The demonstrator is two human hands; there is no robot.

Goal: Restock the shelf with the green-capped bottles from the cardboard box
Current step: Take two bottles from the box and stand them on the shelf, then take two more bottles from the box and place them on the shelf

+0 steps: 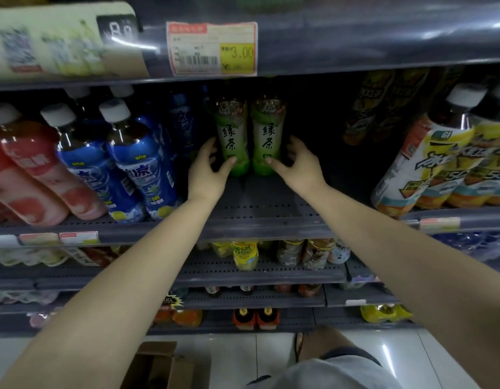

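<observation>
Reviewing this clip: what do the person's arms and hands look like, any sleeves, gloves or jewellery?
Both forearms are bare right up to the bottom edge of the picture, so no sleeves show. The left hand and right hand wear no gloves, and no watch, bracelet or ring is visible.

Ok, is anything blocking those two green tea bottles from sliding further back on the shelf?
Nothing visible does. The left hand and right hand are each at a green tea bottle, and the shelf around them is bare. Behind the bottles it is too dark to tell.
</observation>
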